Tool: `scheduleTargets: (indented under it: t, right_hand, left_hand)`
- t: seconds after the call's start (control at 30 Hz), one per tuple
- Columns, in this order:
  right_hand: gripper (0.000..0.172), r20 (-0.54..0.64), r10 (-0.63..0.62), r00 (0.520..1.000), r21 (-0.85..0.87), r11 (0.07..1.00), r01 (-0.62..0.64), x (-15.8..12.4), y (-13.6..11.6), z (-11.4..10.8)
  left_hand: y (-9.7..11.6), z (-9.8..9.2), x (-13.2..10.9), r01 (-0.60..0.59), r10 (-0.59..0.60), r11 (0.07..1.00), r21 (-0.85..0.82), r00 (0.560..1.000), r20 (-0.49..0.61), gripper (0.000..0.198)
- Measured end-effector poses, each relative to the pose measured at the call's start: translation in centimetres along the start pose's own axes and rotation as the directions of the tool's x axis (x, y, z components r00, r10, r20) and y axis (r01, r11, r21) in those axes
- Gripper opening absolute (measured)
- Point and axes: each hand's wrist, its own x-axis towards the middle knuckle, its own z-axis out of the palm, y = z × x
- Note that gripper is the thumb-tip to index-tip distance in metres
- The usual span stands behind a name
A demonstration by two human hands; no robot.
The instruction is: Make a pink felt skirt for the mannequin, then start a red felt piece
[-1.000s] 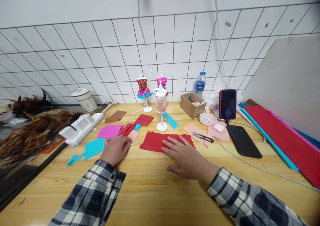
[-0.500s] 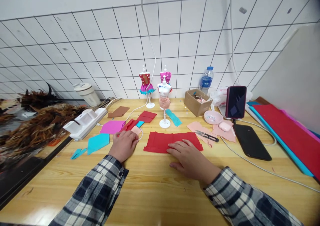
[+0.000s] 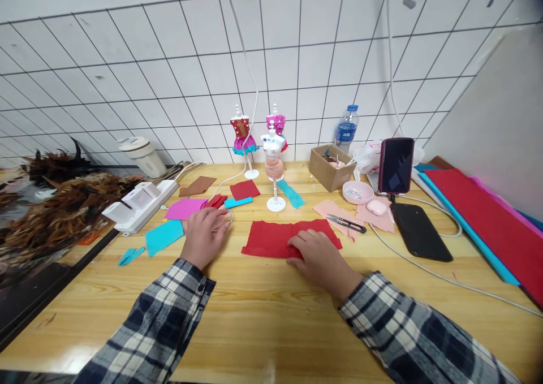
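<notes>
My left hand (image 3: 204, 236) is bent over a small pile at the left centre, its fingers closed on fabric scraps. A crumpled red scrap (image 3: 216, 201) and a bit of peach cloth show at its fingertips; the rest is hidden under the hand. My right hand (image 3: 319, 257) rests on a red cloth piece (image 3: 268, 238) spread on the table, fingers slightly bent and thumb apart near the front edge. Behind the red cloth stands a small white dress form (image 3: 274, 146) wrapped in peach fabric. Near the left hand lie a blue strip (image 3: 238, 202) and a red square (image 3: 245, 190).
Thread snips (image 3: 347, 223) lie on peach cloth at the right. Beyond are a pink dish (image 3: 358, 192), a cardboard box (image 3: 331, 172), a propped phone (image 3: 396, 166) and a black phone (image 3: 421, 231). At the left are a power strip (image 3: 144, 203) and turquoise fabric (image 3: 164, 237).
My left hand has shifted and the scraps beside it have moved: the blue strip shows more and the red scrap is bunched up. My right fingers are more bent on the red cloth.
</notes>
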Motion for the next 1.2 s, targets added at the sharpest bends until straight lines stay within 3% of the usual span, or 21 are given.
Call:
scheduleTargets:
  t: [0.03,0.1,0.13,0.2,0.37,0.53,0.63,0.77,0.87,0.97,1.2]
  right_hand:
    - [0.026,0.003,0.004,1.0,0.023,1.0,-0.004,0.0,0.1,0.2]
    - [0.021,0.0,0.019,1.0,0.071,0.997,-0.019,0.0,0.4,0.5]
    - [0.019,-0.004,0.031,0.999,0.09,0.995,-0.031,0.1,0.4,0.6]
    - [0.016,-0.006,0.05,0.999,0.117,0.992,-0.049,0.1,0.5,0.7]
    - [0.032,-0.006,-0.006,1.0,0.142,0.99,0.006,0.0,-0.2,0.5]
    - [0.034,-0.036,0.0,0.999,0.027,1.0,0.001,-0.4,0.2,-0.3]
    - [0.022,0.02,0.0,1.0,-0.01,1.0,0.0,-0.8,1.2,-0.9]
    - [0.004,0.035,-0.086,0.996,-0.149,0.985,0.09,-1.8,2.2,-1.1]
    - [0.012,0.017,-0.151,0.988,-0.286,0.946,0.15,-2.7,2.4,-0.8]
    - [0.018,0.04,-0.182,0.982,-0.319,0.929,0.186,-3.7,2.7,-0.8]
    - [0.039,0.01,-0.181,0.983,-0.288,0.941,0.176,-6.5,3.2,-0.2]
  left_hand:
    - [0.9,0.0,-0.2,-0.121,0.123,0.99,-0.068,0.992,0.023,0.029]
    - [2.7,0.3,-0.6,-0.31,0.362,0.911,-0.27,0.916,0.17,0.029]
    - [3.5,0.5,-0.8,-0.339,0.432,0.874,-0.349,0.87,0.236,0.03]
    - [4.7,1.0,-1.2,-0.349,0.485,0.84,-0.416,0.827,0.285,0.032]
    - [5.4,1.2,-1.5,-0.393,0.478,0.871,-0.293,0.816,0.326,0.037]
    - [5.2,0.6,-1.5,-0.438,0.477,0.878,-0.195,0.838,0.266,0.014]
    - [4.9,0.5,-1.5,-0.483,0.506,0.863,-0.152,0.833,0.225,0.015]
    - [4.3,0.4,-1.5,-0.589,0.59,0.804,-0.08,0.775,0.229,0.021]
    - [4.1,0.1,-1.6,-0.633,0.619,0.773,-0.041,0.739,0.266,0.024]
    - [4.2,-0.4,-1.7,-0.635,0.621,0.77,-0.066,0.72,0.31,0.023]
    - [4.3,-1.2,-2.4,-0.579,0.561,0.811,-0.087,0.727,0.395,0.031]
